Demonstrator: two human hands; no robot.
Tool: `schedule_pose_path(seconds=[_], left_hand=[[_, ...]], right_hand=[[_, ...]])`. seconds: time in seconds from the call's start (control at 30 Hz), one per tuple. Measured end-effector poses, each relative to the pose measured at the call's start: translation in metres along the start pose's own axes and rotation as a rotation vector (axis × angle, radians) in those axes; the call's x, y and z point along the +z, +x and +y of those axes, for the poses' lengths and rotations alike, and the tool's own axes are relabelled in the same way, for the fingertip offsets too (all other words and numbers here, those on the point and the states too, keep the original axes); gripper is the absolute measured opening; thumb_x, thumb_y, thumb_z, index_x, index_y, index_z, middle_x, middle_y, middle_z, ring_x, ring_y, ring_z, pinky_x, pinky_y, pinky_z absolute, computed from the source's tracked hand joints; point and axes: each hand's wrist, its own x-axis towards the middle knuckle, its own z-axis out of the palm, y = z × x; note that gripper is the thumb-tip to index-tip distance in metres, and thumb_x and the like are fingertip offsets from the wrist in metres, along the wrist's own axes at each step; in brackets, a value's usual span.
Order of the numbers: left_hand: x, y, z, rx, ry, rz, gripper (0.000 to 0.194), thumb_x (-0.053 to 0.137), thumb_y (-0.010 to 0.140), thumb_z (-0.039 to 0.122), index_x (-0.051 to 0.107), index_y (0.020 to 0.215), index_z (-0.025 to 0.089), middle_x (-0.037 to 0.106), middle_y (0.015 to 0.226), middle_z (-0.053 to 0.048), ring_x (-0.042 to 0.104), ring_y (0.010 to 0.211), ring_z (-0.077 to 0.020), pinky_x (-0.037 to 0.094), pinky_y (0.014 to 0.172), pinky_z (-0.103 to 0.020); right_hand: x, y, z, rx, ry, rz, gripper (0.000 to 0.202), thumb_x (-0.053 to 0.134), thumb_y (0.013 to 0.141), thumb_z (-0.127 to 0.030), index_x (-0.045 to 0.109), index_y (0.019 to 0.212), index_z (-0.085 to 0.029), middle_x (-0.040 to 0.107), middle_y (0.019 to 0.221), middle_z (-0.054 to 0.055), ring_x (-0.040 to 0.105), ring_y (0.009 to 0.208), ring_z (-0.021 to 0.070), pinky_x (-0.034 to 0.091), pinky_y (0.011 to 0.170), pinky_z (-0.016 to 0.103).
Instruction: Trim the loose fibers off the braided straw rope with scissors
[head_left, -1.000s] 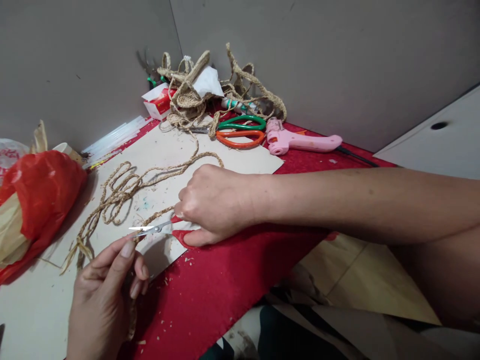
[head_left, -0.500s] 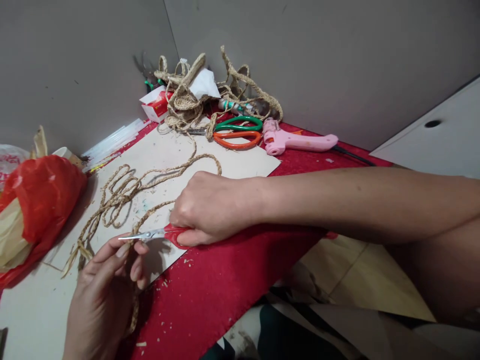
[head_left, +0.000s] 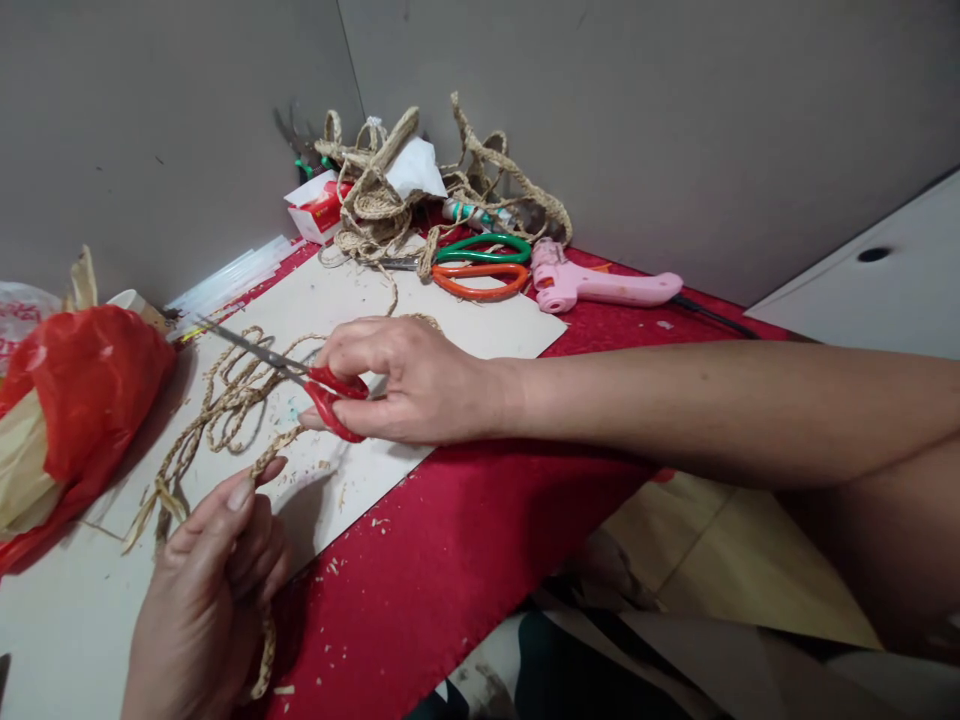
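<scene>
My left hand (head_left: 217, 560) pinches a braided straw cord (head_left: 274, 450) between thumb and forefinger; one end of it hangs below my palm. From that pinch the cord runs up to the fingers of my right hand (head_left: 409, 385). Red-handled scissors (head_left: 326, 395) are in my right hand, their blades pointing up and left above the cord. Whether the lower fingers of my right hand also grip the cord is partly hidden. Behind the scissors, a looped length of braided cord (head_left: 240, 385) lies on the white sheet (head_left: 360, 490).
At the back lie green-and-orange-handled scissors (head_left: 484, 270), a pink glue gun (head_left: 607, 283), piled braid (head_left: 375, 200) and a red-and-white box (head_left: 319, 208). Clear glue sticks (head_left: 232, 275) line the wall. A red plastic bag (head_left: 105, 380) stands left. Scraps dot the red cloth (head_left: 420, 560).
My right hand has lifted the scissors away from the cord at my left fingertips, and the blades have swung up and left. My left fingers have curled closer around the cord.
</scene>
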Motion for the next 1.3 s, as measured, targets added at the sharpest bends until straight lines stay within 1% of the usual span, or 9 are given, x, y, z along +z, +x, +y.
schedule_pose_path(seconds=[0.17,0.3,0.43,0.57,0.7,0.83,1.0,1.1,1.3], left_hand=[[0.001,0.001,-0.003,-0.047,0.056,-0.019,0.019,0.073,0.07,0.032,0.069,0.083,0.018,0.06,0.065,0.0,0.048,0.055,-0.0103,0.044,0.051,-0.02],[0.002,0.0,-0.007,0.021,0.328,-0.003,0.027,0.075,0.068,0.038,0.07,0.09,0.023,0.073,0.087,-0.004,0.064,0.08,-0.0209,0.05,0.067,-0.026],[0.004,-0.005,-0.011,0.22,0.604,-0.01,0.032,0.07,0.071,0.047,0.074,0.093,0.024,0.072,0.082,-0.005,0.064,0.093,-0.0283,0.05,0.074,-0.032],[0.011,-0.013,-0.009,0.121,0.463,-0.043,0.035,0.073,0.069,0.045,0.074,0.097,0.023,0.069,0.074,-0.004,0.063,0.075,-0.0234,0.05,0.067,-0.03],[0.017,-0.019,-0.005,-0.013,0.322,-0.054,0.026,0.08,0.062,0.039,0.073,0.078,0.019,0.054,0.055,0.001,0.045,0.05,-0.0089,0.036,0.045,-0.017],[0.017,-0.019,-0.002,-0.121,0.156,-0.068,0.027,0.083,0.059,0.036,0.072,0.073,0.016,0.042,0.051,0.004,0.031,0.046,-0.0041,0.025,0.042,-0.014],[0.006,-0.003,0.002,-0.132,-0.005,-0.131,0.022,0.078,0.067,0.031,0.072,0.079,0.013,0.028,0.051,0.008,0.018,0.046,-0.0045,0.021,0.038,-0.014],[0.001,0.003,0.004,-0.097,-0.071,-0.101,0.017,0.074,0.072,0.027,0.071,0.082,0.014,0.029,0.052,0.008,0.016,0.046,-0.0045,0.02,0.037,-0.014],[0.001,0.006,0.004,-0.049,-0.117,-0.091,0.015,0.071,0.074,0.024,0.07,0.086,0.014,0.038,0.053,0.007,0.016,0.043,-0.0032,0.021,0.035,-0.012]], right_hand=[[0.003,0.002,0.002,0.238,0.439,-0.228,0.034,0.06,0.082,-0.037,0.047,0.061,-0.014,0.038,0.057,-0.007,0.034,0.055,0.0044,0.027,0.056,0.02],[0.003,0.002,0.001,0.281,0.669,-0.384,0.034,0.062,0.082,-0.035,0.047,0.06,-0.013,0.04,0.055,-0.008,0.036,0.052,0.0032,0.029,0.053,0.018],[0.002,0.001,-0.003,0.228,0.663,-0.47,0.03,0.061,0.083,-0.023,0.048,0.059,-0.012,0.041,0.052,-0.008,0.036,0.052,0.0025,0.03,0.053,0.016],[0.0,0.0,-0.006,0.231,0.611,-0.572,0.026,0.054,0.086,-0.018,0.05,0.062,-0.011,0.043,0.053,-0.008,0.036,0.052,0.0022,0.03,0.052,0.015],[-0.003,0.002,-0.006,0.228,0.652,-0.506,0.033,0.06,0.084,-0.023,0.046,0.057,-0.012,0.042,0.051,-0.008,0.037,0.051,0.0025,0.03,0.052,0.016],[-0.002,0.007,-0.002,0.201,0.675,-0.438,0.041,0.059,0.085,-0.036,0.043,0.055,-0.013,0.038,0.051,-0.008,0.034,0.05,0.0026,0.03,0.052,0.018],[-0.009,0.012,0.006,0.129,0.334,-0.151,0.04,0.056,0.084,-0.043,0.044,0.059,-0.014,0.035,0.057,-0.007,0.031,0.056,0.0044,0.027,0.056,0.02],[-0.019,0.012,0.004,-0.009,-0.017,-0.004,0.032,0.055,0.084,-0.038,0.049,0.064,-0.014,0.046,0.063,-0.004,0.037,0.062,0.0063,0.028,0.06,0.022],[-0.019,0.0,-0.012,-0.076,-0.465,-0.406,0.033,0.052,0.079,-0.042,0.063,0.063,-0.015,0.06,0.061,0.003,0.044,0.054,0.0101,0.022,0.053,0.026]])
